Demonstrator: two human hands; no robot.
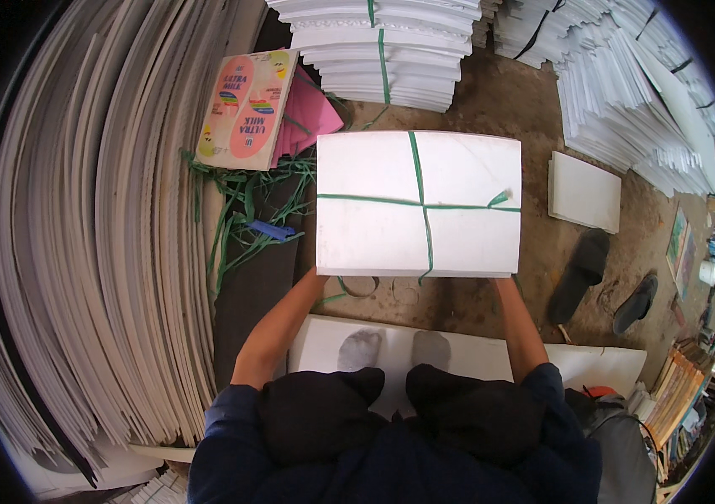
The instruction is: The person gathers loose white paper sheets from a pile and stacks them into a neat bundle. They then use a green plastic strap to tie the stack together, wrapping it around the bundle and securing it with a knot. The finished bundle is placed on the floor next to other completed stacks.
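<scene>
A thick bundle of white sheets [366, 168], tied crosswise with green plastic strapping [421, 176], is in front of me at the middle. A small knot of the strap sticks up on its right side. Both arms reach forward to the bundle's near corners. My left hand [320, 274] is at the near left corner and my right hand [500, 280] at the near right one. They appear to support the bundle from below, with their fingers hidden under it.
Tall stacks of board [114, 210] line the left. Strapped white stacks [383, 59] stand behind and at the right [626, 109]. Loose green strapping [248, 189] lies left, with a blue object [272, 229] and printed cardboard [240, 109]. Black slippers [580, 273] and a small white block [584, 189] lie right.
</scene>
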